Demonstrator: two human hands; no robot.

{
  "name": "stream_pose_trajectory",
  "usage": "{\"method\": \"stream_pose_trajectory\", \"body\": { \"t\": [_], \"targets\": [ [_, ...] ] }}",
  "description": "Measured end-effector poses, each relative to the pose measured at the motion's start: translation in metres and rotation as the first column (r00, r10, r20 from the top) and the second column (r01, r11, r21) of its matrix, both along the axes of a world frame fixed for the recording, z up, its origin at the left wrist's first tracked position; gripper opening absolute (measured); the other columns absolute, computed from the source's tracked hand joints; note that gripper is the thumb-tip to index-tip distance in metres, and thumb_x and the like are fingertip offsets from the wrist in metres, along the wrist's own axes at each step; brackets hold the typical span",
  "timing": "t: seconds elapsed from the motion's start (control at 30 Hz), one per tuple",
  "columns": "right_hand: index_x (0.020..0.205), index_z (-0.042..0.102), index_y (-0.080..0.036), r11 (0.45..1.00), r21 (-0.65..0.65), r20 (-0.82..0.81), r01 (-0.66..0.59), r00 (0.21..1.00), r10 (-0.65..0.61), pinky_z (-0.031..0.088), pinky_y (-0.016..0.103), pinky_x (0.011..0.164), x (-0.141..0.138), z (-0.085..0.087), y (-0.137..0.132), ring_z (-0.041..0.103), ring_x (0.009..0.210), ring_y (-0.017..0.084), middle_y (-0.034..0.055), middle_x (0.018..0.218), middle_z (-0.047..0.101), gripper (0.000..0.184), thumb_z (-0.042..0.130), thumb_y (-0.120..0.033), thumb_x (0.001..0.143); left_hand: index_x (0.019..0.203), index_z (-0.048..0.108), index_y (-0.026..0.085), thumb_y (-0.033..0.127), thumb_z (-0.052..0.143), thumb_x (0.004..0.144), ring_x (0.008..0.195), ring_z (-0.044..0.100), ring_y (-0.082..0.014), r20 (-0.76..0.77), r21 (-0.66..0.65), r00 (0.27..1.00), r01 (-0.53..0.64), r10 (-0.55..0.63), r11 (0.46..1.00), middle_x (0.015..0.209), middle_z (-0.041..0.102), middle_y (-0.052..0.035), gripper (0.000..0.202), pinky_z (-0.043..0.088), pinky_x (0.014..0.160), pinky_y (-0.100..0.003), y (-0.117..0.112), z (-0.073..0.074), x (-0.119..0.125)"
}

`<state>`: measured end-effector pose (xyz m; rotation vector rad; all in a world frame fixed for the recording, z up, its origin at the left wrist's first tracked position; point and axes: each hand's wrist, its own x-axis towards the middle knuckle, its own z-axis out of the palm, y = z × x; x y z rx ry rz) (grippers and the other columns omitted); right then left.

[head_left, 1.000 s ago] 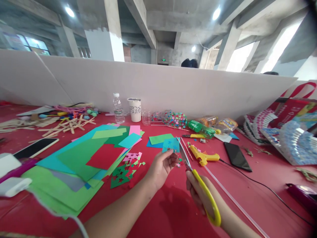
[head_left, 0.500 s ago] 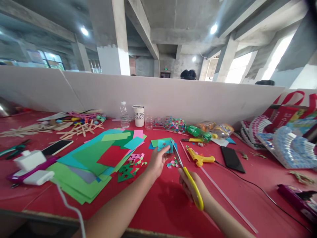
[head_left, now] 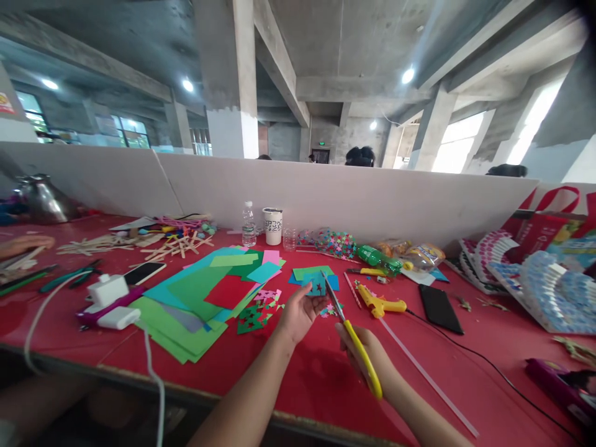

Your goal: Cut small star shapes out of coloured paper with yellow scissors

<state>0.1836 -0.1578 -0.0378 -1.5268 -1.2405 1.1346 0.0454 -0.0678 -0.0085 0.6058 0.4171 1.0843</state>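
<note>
My left hand (head_left: 298,313) pinches a small blue piece of paper (head_left: 317,284) with star-shaped holes, held just above the red table (head_left: 326,379). My right hand (head_left: 361,351) grips yellow-handled scissors (head_left: 347,326), whose blades point up and meet the right edge of the blue paper. Small cut paper stars (head_left: 331,308) lie on the table under the blades. A green scrap with star cut-outs (head_left: 251,316) lies left of my left hand.
A stack of coloured paper sheets (head_left: 200,292) spreads at left. A yellow glue gun (head_left: 379,303), black phone (head_left: 436,308), water bottle (head_left: 248,225), cup (head_left: 272,225) and wooden sticks (head_left: 172,245) sit further back. A white partition (head_left: 349,198) runs behind. Another person's hand (head_left: 21,245) shows far left.
The camera has tilted up and back, showing the table's near edge. Both hands sit farther from me, still holding paper and scissors together.
</note>
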Motion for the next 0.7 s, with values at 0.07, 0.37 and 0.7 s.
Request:
{"method": "stream_pose_trajectory", "body": {
  "t": [0.07,0.37,0.7],
  "targets": [
    [0.06,0.042,-0.021,1.0,0.018,0.041,0.008,0.999,-0.009,0.021,0.019,0.032,0.0,-0.003,-0.001,0.03,0.031,0.007,-0.0096,0.038,0.031,0.045,0.044,-0.059,0.083,0.076,0.06,0.012,0.018,0.066,0.075,0.068,0.069,-0.0196,-0.014,-0.007,1.0,-0.007,0.007,1.0,0.067,0.07,-0.0075,0.008,0.055,0.066,-0.028,0.001,-0.007,0.0],
    [0.056,0.037,-0.022,0.998,0.068,0.134,0.005,0.991,-0.014,0.018,0.024,0.04,-0.003,-0.005,-0.001,0.03,0.041,0.01,-0.0067,0.045,0.028,0.048,0.05,-0.064,0.077,0.074,0.061,0.012,0.011,0.072,0.068,0.045,0.062,-0.0116,-0.066,0.045,0.993,-0.096,0.098,0.994,0.059,0.067,-0.001,0.013,0.048,0.043,-0.018,0.012,-0.02,-0.005],
    [0.058,0.042,-0.023,0.997,-0.077,-0.017,0.02,1.0,-0.021,0.019,0.02,0.028,-0.001,0.007,-0.008,0.026,0.026,0.008,-0.0102,0.034,0.027,0.048,0.04,-0.065,0.08,0.063,0.058,0.012,0.027,0.071,0.072,0.054,0.064,-0.015,-0.08,0.025,0.997,0.005,-0.003,1.0,0.058,0.066,-0.0079,0.021,0.048,0.049,-0.021,0.01,-0.015,-0.008]
  ]
}}
